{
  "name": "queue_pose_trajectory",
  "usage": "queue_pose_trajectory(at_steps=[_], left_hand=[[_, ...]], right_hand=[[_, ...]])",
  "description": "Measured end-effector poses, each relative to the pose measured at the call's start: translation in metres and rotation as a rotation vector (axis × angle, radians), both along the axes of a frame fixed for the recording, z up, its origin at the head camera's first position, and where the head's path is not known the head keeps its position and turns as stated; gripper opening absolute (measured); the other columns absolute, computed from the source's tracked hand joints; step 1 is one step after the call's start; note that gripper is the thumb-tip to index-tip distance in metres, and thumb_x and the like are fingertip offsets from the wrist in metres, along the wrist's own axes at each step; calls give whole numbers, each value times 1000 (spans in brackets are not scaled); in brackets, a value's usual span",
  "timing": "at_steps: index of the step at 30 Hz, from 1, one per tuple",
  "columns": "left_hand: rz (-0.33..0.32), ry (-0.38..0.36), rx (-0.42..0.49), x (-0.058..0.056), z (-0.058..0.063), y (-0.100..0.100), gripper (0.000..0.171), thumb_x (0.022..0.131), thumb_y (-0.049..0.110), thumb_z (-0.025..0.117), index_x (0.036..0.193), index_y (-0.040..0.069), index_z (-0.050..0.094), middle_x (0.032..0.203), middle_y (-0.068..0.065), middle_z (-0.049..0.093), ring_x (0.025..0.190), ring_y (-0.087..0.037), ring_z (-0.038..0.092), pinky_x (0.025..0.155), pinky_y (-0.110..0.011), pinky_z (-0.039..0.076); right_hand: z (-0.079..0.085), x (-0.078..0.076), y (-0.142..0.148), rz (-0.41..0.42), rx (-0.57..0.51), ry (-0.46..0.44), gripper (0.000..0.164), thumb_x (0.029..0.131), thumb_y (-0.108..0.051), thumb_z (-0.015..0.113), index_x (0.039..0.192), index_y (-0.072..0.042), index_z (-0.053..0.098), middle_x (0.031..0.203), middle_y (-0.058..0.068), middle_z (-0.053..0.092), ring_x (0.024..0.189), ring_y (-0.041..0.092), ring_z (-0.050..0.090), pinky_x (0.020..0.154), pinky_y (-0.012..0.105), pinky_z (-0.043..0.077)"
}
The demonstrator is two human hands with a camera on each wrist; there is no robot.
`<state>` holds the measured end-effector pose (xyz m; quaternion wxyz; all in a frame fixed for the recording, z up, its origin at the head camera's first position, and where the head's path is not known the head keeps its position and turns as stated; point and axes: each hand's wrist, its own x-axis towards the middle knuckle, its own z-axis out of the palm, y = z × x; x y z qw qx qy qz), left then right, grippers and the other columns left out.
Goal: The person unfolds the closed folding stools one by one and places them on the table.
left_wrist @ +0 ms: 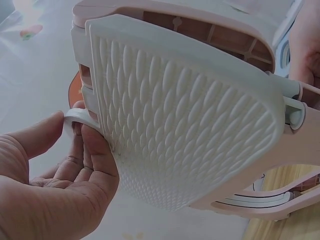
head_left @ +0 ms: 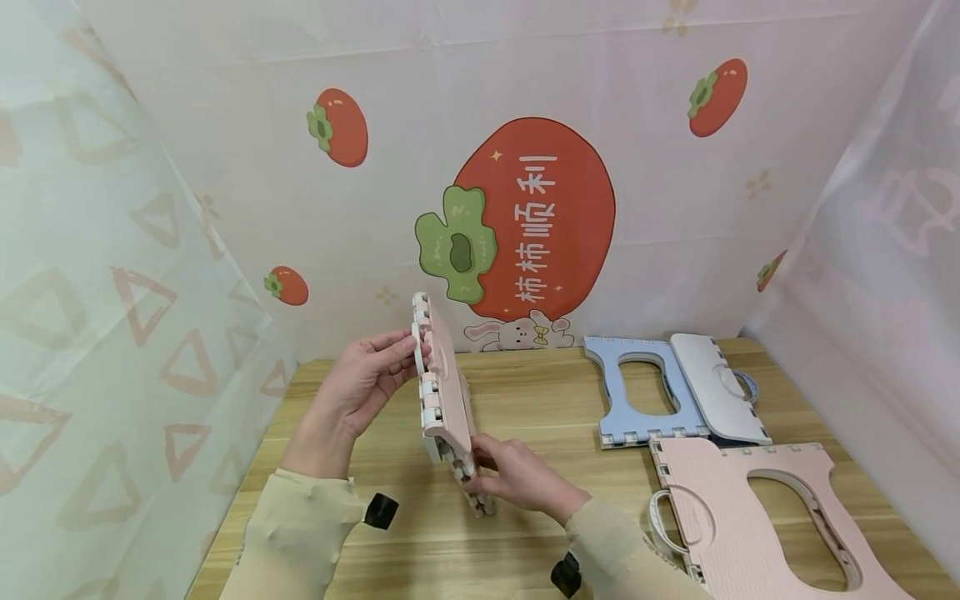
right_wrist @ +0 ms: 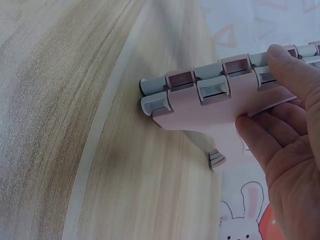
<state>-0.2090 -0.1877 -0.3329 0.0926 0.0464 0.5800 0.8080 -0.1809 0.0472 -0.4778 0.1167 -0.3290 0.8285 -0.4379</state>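
A pink and white folding step stool (head_left: 450, 392) is held on edge above the wooden table (head_left: 405, 533), its panels folded close together. My left hand (head_left: 367, 371) pinches its white carry handle (left_wrist: 80, 117) between thumb and fingers. The white panel (left_wrist: 175, 110) with raised oval texture faces the left wrist camera. Lower down, my right hand (head_left: 525, 475) grips the stool's near hinged edge, thumb on one side and fingers on the other. Pink and pale grey hinge knuckles (right_wrist: 210, 75) line that edge in the right wrist view.
A blue and white folded stool (head_left: 611, 396) lies flat at the back right. In front of it lies another pink stool (head_left: 727, 517), its pale handle ring pointing left. A printed cloth wall (head_left: 375, 250) rises behind the table, with more cloth on both sides.
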Motion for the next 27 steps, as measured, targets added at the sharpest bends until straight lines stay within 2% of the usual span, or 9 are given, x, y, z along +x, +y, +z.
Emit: queue_pose_trajectory(at_steps=[7, 19, 27], left_hand=[[-4, 5, -11, -1, 1, 4, 48, 102, 6, 61, 141, -18, 44, 105, -8, 72, 92, -14, 70, 88, -27, 58], [-22, 17, -13, -1, 3, 9, 48, 101, 5, 63, 141, -17, 47, 101, -8, 76, 95, -17, 70, 91, -29, 58], [-37, 37, -5, -2, 4, 13, 48, 102, 9, 63, 140, -17, 49, 104, -9, 77, 96, -19, 72, 91, -31, 58]], right_hand=[[-2, 0, 0, -9, -3, -14, 45, 92, -22, 78, 133, -13, 61, 132, 13, 68, 122, 24, 65, 98, 26, 55], [-3, 1, -1, -32, -9, -54, 50, 90, -24, 80, 135, -12, 60, 133, 12, 67, 123, 23, 65, 101, 29, 54], [-5, 0, -2, -45, -18, -51, 45, 90, -24, 80, 130, -11, 62, 132, 12, 69, 122, 21, 66, 102, 30, 54]])
